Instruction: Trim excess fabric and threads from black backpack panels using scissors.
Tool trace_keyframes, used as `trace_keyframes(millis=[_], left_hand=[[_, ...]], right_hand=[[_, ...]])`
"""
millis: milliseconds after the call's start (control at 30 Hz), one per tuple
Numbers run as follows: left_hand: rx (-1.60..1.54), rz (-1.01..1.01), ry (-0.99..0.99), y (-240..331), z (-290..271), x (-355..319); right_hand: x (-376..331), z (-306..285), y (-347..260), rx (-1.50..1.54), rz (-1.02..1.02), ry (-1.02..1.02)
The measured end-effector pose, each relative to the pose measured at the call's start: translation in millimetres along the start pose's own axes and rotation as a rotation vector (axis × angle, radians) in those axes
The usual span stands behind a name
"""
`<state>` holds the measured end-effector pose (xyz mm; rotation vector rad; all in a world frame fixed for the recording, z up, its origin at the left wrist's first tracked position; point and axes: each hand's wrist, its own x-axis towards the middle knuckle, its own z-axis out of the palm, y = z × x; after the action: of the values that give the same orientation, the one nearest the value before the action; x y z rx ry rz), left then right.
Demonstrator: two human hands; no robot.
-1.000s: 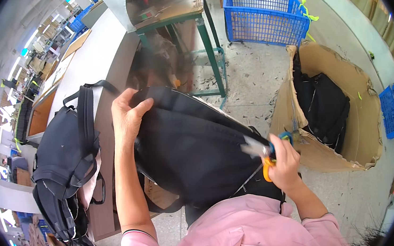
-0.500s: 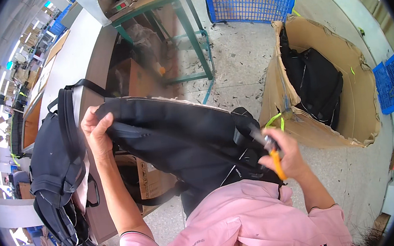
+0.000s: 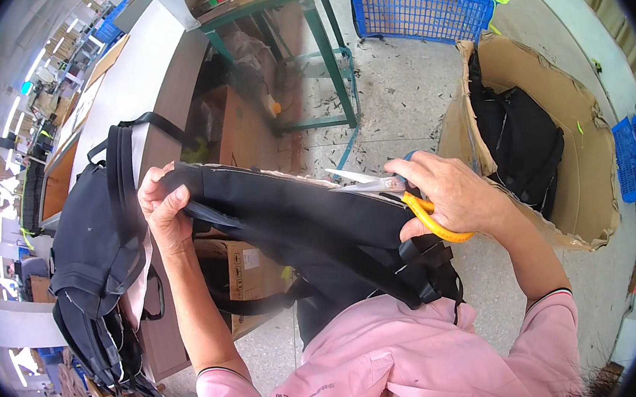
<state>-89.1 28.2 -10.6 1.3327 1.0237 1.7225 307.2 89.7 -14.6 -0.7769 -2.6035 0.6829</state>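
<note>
Left hand [image 3: 168,211] grips a black bag [image 3: 311,210]; right hand [image 3: 452,197] holds parted scissors [image 3: 387,185] at its edge, between surface [image 3: 144,66] and carton [image 3: 592,187]; scrap-strewn floor [image 3: 393,88] beyond.

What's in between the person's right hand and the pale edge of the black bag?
Scissors! In the head view, the right hand holds them, and their spread blades reach over to the black bag. I can't tell whether they touch it.

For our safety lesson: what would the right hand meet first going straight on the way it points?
Scissors leading, the right hand would probably meet the pale edge of the black bag; depth is unclear.
</note>
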Motion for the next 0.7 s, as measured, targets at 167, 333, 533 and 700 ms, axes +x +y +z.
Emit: trace_keyframes(millis=[167, 333, 533, 700], left_hand=[[-0.052, -0.007, 0.035, -4, -5, -5], [-0.098, -0.003, 0.020, -7, -10, -8], [-0.113, 0.003, 0.098, -4, -4, -12], [-0.137, -0.016, 0.137, -11, -4, -15]], right_hand=[[12, 3, -2, -0.012, -0.047, -0.051], [17, 3, -3, -0.043, -0.077, -0.060], [15, 5, -1, -0.119, -0.098, -0.059], [15, 16, 5, -0.179, -0.096, -0.002]])
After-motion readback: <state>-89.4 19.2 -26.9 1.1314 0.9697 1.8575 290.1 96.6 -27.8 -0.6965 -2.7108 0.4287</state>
